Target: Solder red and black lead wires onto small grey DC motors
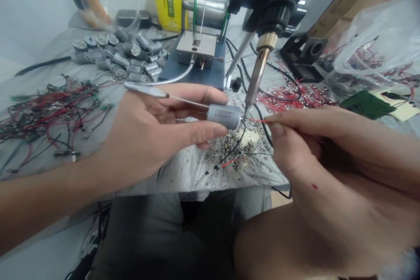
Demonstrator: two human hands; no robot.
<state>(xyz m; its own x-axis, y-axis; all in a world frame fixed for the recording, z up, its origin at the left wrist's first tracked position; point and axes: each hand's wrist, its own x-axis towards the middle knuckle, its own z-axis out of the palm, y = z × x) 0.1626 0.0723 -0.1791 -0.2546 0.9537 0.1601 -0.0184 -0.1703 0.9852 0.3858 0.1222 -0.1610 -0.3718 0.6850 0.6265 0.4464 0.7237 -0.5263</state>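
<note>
My left hand [170,127] is closed round a small grey cylindrical motor [223,116], held sideways between thumb and fingers. A solder feed tube [147,89] with a grey nozzle lies across that hand, and its thin tip runs to the motor. Between thumb and forefinger, my right hand [315,162] pinches a red wire [257,120] whose end reaches the motor's terminal end. There the tip of a mounted soldering iron [254,83] comes down, at or very near the terminal. A black wire [241,138] hangs from the same end.
Behind stands a solder feeder [197,48] with a solder spool [211,8]. Many grey motors [124,52] are piled back left, wired parts [55,113] nearer left. Red wires [295,96] and a plastic bag [377,43] lie right. Solder scraps [236,153] cover the table below.
</note>
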